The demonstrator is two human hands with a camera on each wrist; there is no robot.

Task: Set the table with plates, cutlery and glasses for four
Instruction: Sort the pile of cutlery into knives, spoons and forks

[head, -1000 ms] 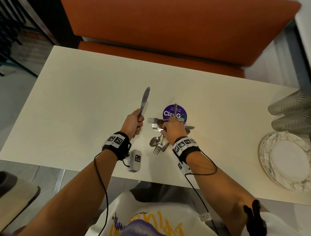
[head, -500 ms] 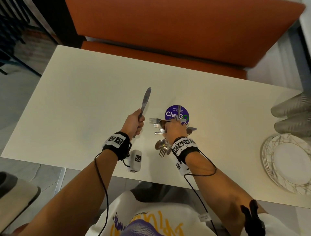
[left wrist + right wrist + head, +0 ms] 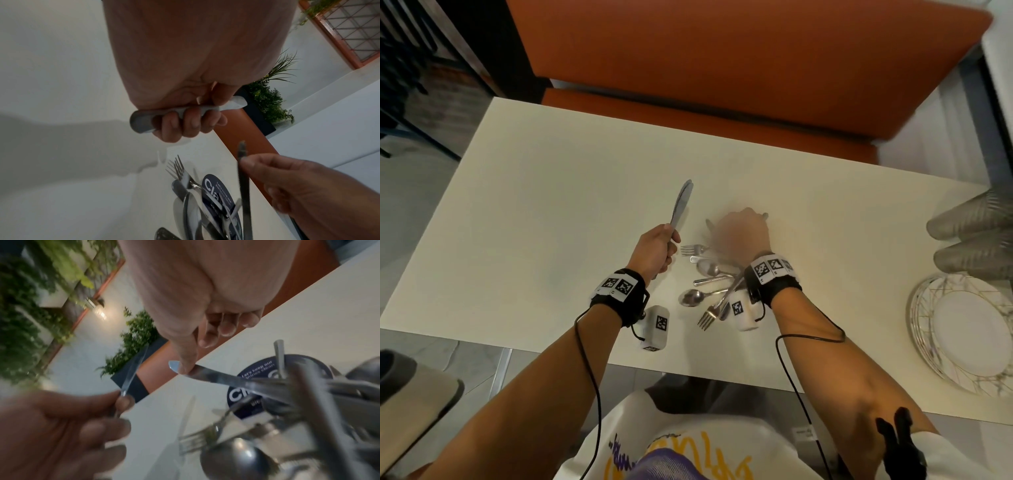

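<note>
A pile of forks and spoons (image 3: pixel 709 281) lies mid-table near the front edge. My left hand (image 3: pixel 659 246) grips a table knife (image 3: pixel 681 202) by the handle, blade pointing away and up; the fist round the handle (image 3: pixel 185 120) shows in the left wrist view. My right hand (image 3: pixel 743 233), blurred, hovers over the far side of the pile and pinches a second knife (image 3: pixel 216 378), thumb on the blade. That knife shows edge-on (image 3: pixel 243 178) in the left wrist view. A stack of plates (image 3: pixel 962 329) and lying glasses (image 3: pixel 969 240) sit at the table's right end.
The white table (image 3: pixel 551 222) is bare on its left half. An orange bench (image 3: pixel 722 68) runs along the far side. A round purple sticker (image 3: pixel 218 191) lies under the cutlery. A beige seat (image 3: pixel 414 387) stands at lower left.
My right hand has moved forward over the purple sticker, drawing a knife from the pile. My left hand still holds its knife in the same place.
</note>
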